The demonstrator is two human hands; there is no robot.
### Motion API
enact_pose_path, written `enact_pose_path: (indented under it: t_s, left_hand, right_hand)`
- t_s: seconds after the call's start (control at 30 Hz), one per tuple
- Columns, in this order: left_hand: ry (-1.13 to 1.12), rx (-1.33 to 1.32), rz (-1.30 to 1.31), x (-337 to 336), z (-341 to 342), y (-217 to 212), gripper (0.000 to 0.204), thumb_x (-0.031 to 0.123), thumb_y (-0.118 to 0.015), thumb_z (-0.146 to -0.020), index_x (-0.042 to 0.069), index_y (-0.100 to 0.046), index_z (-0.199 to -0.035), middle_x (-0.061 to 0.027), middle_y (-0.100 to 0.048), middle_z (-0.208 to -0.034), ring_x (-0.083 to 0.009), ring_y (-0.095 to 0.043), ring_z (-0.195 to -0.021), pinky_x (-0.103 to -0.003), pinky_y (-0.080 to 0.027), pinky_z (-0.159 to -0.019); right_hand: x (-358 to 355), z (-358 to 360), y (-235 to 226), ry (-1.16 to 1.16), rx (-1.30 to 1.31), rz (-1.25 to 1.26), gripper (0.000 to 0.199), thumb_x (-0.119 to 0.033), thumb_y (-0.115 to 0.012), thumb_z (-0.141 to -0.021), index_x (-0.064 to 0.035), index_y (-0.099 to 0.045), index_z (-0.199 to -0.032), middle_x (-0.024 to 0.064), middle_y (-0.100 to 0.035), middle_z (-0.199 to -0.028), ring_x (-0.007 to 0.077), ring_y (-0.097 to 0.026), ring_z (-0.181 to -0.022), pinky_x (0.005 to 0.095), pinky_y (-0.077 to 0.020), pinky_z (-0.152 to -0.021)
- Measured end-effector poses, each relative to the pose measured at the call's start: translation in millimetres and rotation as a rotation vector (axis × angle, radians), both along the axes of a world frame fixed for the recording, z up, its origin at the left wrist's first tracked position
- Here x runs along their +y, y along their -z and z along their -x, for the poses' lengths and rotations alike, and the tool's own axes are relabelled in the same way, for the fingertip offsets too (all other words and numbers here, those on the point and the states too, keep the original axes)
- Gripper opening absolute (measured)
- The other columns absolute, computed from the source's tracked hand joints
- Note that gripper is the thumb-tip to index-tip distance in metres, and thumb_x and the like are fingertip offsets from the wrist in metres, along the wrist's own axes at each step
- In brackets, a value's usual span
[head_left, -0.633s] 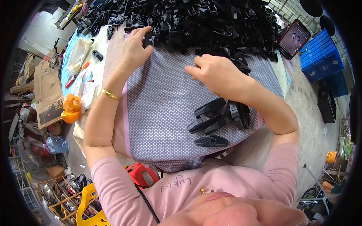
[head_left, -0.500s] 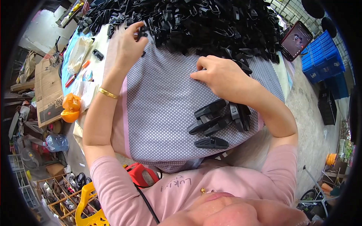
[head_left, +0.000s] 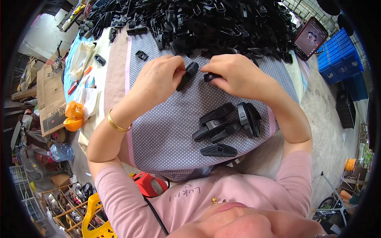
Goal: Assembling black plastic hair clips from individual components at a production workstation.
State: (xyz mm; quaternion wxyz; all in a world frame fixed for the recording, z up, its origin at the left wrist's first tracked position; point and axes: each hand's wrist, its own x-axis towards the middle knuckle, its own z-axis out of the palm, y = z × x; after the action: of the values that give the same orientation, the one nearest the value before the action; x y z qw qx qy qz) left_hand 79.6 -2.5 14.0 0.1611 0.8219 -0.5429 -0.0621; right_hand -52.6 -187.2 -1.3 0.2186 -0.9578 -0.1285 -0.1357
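Hands [head_left: 158,77] hold separate black parts [head_left: 189,73] over patterned cloth [head_left: 162,137].

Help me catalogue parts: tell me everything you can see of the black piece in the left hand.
The piece is black, long and narrow, apparently plastic, with a wider upper end. It is tilted, upper end toward the right. The left hand holds it, its grip hiding part of the left side. A gap separates it from the right hand. Whether it touches the cloth is unclear.
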Motion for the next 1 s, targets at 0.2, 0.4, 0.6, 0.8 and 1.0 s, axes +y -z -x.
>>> enact_pose_path:
  t_s: [0.2, 0.4, 0.6, 0.8, 1.0]
  left_hand:
    - [0.246, 0.023, 0.103, 1, -10, 3, 0.036, -0.012, -0.059, -0.076, 0.007, -0.068, -0.105, -0.0131, -0.055, -0.121, -0.0294, -0.057, -0.102, -0.037, -0.051, -0.084]
    - [0.265, -0.080, 0.131, -2, -10, 4, 0.021, -0.002, -0.068, -0.077, 0.005, -0.070, -0.097, -0.0087, -0.061, -0.109, -0.0246, -0.054, -0.102, -0.032, -0.049, -0.084]
    - [0.126, 0.075, 0.128, -4, 2, 6, 0.020, 0.010, -0.075, -0.075, 0.000, -0.068, -0.092, -0.0093, -0.064, -0.086, -0.0226, -0.062, -0.079, -0.030, -0.051, -0.072]
    - [-0.013, 0.261, 0.059, -3, -5, 4, 0.024, 0.015, -0.079, -0.070, -0.003, -0.068, -0.081, -0.0140, -0.064, -0.080, -0.0260, -0.063, -0.068, -0.034, -0.051, -0.063]
    - [0.131, 0.167, 0.194, -7, 3, 11, 0.023, 0.012, -0.081, -0.068, -0.004, -0.068, -0.079, -0.0098, -0.061, -0.074, -0.0182, -0.060, -0.062, -0.029, -0.049, -0.057]
  right_hand:
    - [4, 5, -3, 0.142, 0.028, 0.268, 0.019, -0.012, -0.072, -0.075, -0.0035, -0.069, -0.092, 0.0085, -0.062, -0.087, 0.0254, -0.061, -0.089, 0.0350, -0.0512, -0.076]
    - [-1, -2, 1, 0.129, -0.104, 0.037, 0.024, -0.016, -0.073, -0.074, -0.0031, -0.069, -0.094, 0.0079, -0.063, -0.086, 0.0257, -0.060, -0.084, 0.0351, -0.0508, -0.073]
    - [5, 0, 1, 0.100, -0.131, 0.047, 0.024, -0.016, -0.074, -0.073, -0.0028, -0.070, -0.093, 0.0072, -0.062, -0.083, 0.0251, -0.059, -0.081, 0.0348, -0.0501, -0.071]
    - [4, -4, 3, 0.096, -0.106, 0.091, 0.023, -0.015, -0.075, -0.071, -0.0028, -0.071, -0.091, 0.0077, -0.060, -0.080, 0.0244, -0.059, -0.079, 0.0350, -0.0494, -0.069]
    - [7, -13, 14, -0.016, -0.137, 0.048, 0.021, -0.014, -0.075, -0.070, -0.0025, -0.070, -0.088, 0.0078, -0.060, -0.078, 0.0245, -0.059, -0.078, 0.0357, -0.0488, -0.068]
